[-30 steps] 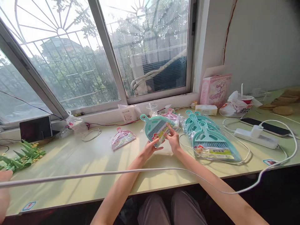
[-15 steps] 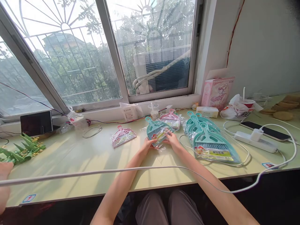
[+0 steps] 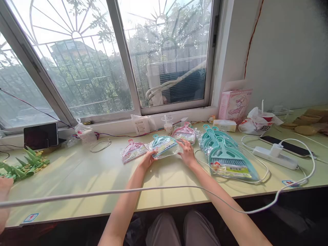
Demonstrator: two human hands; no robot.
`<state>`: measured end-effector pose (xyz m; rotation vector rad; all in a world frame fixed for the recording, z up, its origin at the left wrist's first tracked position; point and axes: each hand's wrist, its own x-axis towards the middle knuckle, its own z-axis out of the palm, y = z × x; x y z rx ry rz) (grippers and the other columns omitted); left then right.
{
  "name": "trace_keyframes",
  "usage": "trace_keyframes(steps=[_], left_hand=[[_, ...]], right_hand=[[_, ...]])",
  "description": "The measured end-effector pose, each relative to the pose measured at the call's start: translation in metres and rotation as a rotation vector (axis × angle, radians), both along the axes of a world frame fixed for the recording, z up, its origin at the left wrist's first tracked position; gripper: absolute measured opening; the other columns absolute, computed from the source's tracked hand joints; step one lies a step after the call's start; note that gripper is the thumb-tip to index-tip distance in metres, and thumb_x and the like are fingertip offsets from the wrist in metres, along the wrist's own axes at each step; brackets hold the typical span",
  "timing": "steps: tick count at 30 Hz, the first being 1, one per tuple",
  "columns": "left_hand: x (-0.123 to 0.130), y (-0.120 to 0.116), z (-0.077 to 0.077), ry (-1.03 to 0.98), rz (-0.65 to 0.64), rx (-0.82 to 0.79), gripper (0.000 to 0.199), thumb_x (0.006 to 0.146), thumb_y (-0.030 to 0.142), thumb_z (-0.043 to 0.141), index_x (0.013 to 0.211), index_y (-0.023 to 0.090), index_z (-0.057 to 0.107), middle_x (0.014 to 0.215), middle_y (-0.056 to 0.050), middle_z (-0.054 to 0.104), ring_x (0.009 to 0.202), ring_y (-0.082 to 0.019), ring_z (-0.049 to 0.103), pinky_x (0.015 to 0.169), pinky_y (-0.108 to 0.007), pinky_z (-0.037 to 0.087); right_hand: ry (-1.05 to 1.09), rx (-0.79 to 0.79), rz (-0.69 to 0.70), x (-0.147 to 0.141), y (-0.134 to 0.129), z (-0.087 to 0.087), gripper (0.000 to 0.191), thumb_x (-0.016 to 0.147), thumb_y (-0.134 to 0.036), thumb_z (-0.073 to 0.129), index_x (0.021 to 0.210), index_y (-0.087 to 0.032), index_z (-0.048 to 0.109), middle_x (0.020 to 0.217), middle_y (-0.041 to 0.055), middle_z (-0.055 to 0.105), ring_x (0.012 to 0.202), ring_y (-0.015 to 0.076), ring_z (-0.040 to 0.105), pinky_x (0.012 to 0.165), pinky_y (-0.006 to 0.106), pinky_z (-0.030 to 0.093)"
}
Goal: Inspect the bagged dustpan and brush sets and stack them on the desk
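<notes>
A teal mini dustpan and brush set (image 3: 164,145) in a clear bag lies tilted at the middle of the table. My left hand (image 3: 148,160) pinches its lower left corner. By the bag's right edge is my right hand (image 3: 187,153), fingers apart; whether its fingertips touch the plastic I cannot tell. To the left a pink dustpan and brush set (image 3: 133,150) lies bagged, close against the teal one. Another pink set (image 3: 186,132) is behind my right hand. Several teal sets (image 3: 227,157) overlap in a pile on the right.
A white cable (image 3: 123,190) crosses in front of my forearms. A power strip (image 3: 275,158) and a phone (image 3: 285,146) are at the right. A drink cup (image 3: 168,126) stands near the window. At far left are a tablet (image 3: 41,135), green plants (image 3: 23,165) and another person's hand (image 3: 5,186).
The teal set has moved left and away from me, next to the pink set. My left hand went with it; my right hand's fingers have spread from the bag.
</notes>
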<state>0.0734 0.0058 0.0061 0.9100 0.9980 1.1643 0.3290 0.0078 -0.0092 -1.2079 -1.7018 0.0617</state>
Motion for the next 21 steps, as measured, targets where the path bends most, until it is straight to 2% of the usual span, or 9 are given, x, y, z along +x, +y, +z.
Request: trace_keyframes(steps=[2, 4, 6, 9, 12, 17, 21], left_hand=[[0.0, -0.004, 0.003, -0.005, -0.054, 0.025, 0.031, 0.07, 0.013, 0.074, 0.099, 0.016, 0.062, 0.091, -0.005, 0.069, 0.072, -0.014, 0.067, 0.054, -0.019, 0.054], [0.002, -0.008, 0.006, 0.018, -0.109, 0.024, 0.034, 0.069, 0.013, 0.075, 0.1, 0.016, 0.061, 0.094, -0.007, 0.07, 0.076, -0.016, 0.068, 0.059, -0.022, 0.056], [0.003, -0.012, 0.011, 0.107, -0.127, -0.022, 0.038, 0.069, 0.015, 0.078, 0.102, 0.017, 0.059, 0.091, -0.007, 0.069, 0.075, -0.018, 0.068, 0.057, -0.024, 0.056], [0.004, -0.019, 0.018, 0.234, -0.127, -0.085, 0.04, 0.072, 0.024, 0.081, 0.103, 0.018, 0.057, 0.093, -0.008, 0.069, 0.075, -0.019, 0.07, 0.058, -0.026, 0.056], [0.005, -0.021, 0.022, 0.271, -0.143, -0.082, 0.043, 0.073, 0.031, 0.082, 0.105, 0.018, 0.057, 0.1, -0.01, 0.068, 0.078, -0.019, 0.07, 0.064, -0.026, 0.059], [0.011, -0.021, 0.017, 0.333, -0.123, -0.039, 0.058, 0.064, 0.026, 0.088, 0.113, 0.021, 0.057, 0.102, -0.009, 0.066, 0.077, -0.019, 0.068, 0.063, -0.029, 0.06], [0.02, -0.027, 0.017, 0.331, -0.243, -0.025, 0.072, 0.061, 0.027, 0.089, 0.123, 0.021, 0.054, 0.108, -0.009, 0.065, 0.083, -0.02, 0.067, 0.064, -0.03, 0.06]], right_hand=[[-0.081, 0.035, 0.037, -0.004, -0.003, -0.001, 0.032, 0.077, -0.013, 0.068, 0.104, -0.03, 0.075, 0.133, 0.0054, 0.062, 0.129, 0.0327, 0.049, 0.106, 0.055, 0.038], [-0.027, 0.057, 0.059, -0.004, -0.001, 0.0, 0.014, 0.081, -0.019, 0.068, 0.085, -0.028, 0.078, 0.121, 0.0055, 0.069, 0.119, 0.0312, 0.056, 0.102, 0.052, 0.042], [0.08, 0.066, 0.114, -0.001, 0.003, 0.001, 0.009, 0.081, -0.026, 0.069, 0.077, -0.026, 0.077, 0.109, 0.0062, 0.073, 0.107, 0.0288, 0.062, 0.097, 0.048, 0.046], [0.211, 0.056, 0.198, 0.004, 0.01, 0.004, 0.01, 0.08, -0.031, 0.071, 0.074, -0.026, 0.076, 0.1, 0.0055, 0.075, 0.098, 0.0268, 0.065, 0.095, 0.046, 0.047], [0.288, 0.046, 0.194, 0.005, 0.011, 0.006, 0.014, 0.081, -0.036, 0.07, 0.073, -0.026, 0.076, 0.101, 0.0059, 0.074, 0.101, 0.0277, 0.064, 0.098, 0.049, 0.045], [0.315, 0.048, 0.168, 0.003, 0.003, 0.01, 0.012, 0.083, -0.034, 0.069, 0.078, -0.027, 0.078, 0.114, 0.0069, 0.07, 0.115, 0.0281, 0.057, 0.108, 0.049, 0.038], [0.322, 0.067, 0.111, 0.005, 0.0, 0.014, 0.015, 0.085, -0.032, 0.067, 0.08, -0.024, 0.078, 0.124, 0.008, 0.066, 0.124, 0.0283, 0.052, 0.112, 0.049, 0.033]])
